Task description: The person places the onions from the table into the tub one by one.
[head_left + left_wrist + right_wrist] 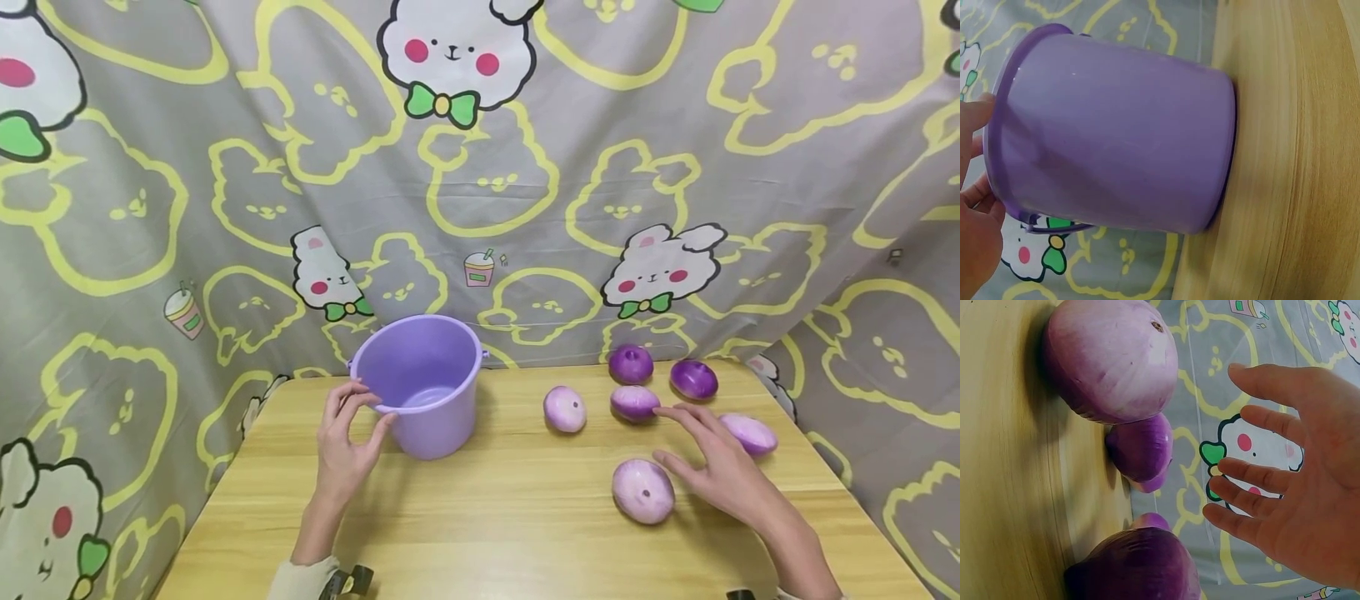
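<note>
A light purple bucket [435, 433] stands upright at the table's back left. My left hand [345, 437] is at its near-left rim, thumb and fingers bent about the edge; the left wrist view shows these fingers [982, 197] against the rim. To the right, my right hand [720, 471] is held above the table with fingers spread and nothing in it. Its index fingertip overlaps the edge of a purple onion [632, 402] in the head view. A paler onion [643, 492] lies by the thumb, and another onion [750, 435] lies beyond the knuckles. The right wrist view shows the open palm beside a large onion [1113, 362].
Two dark purple onions, one [631, 364] left of the other [693, 379], lie near the back edge. A pale onion [565, 409] sits between bucket and right hand. Behind the wooden table [465, 533] hangs a patterned grey curtain [495, 208].
</note>
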Motion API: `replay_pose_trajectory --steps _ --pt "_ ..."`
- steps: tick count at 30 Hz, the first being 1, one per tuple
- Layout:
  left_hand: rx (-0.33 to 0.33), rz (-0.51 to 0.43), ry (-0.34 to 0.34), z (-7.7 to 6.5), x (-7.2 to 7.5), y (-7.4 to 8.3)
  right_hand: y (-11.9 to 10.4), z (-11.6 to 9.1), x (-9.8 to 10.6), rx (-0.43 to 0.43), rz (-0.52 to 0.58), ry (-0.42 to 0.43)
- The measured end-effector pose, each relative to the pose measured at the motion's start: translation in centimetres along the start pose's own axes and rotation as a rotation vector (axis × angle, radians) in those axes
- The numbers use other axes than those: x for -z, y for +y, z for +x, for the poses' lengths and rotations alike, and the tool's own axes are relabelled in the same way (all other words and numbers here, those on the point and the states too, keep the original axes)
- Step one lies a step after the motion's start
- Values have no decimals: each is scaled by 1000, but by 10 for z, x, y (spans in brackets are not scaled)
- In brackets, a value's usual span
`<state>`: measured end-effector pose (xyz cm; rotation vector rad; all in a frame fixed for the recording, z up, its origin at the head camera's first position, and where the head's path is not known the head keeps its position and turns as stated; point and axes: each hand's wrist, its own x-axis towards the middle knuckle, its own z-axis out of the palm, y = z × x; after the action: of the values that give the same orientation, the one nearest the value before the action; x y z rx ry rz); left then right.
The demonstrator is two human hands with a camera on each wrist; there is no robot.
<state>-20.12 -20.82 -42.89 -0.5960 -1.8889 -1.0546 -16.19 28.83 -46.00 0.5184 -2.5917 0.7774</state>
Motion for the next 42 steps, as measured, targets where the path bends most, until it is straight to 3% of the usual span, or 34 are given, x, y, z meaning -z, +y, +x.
replay_pose_trajectory --steps 23,42 --pt "9 -48 -37 2 2 4 -5 -1 -10 -30 24 -82" --pt "9 -69 -61 -1 1 14 -9 -2 -15 11 35 -116"
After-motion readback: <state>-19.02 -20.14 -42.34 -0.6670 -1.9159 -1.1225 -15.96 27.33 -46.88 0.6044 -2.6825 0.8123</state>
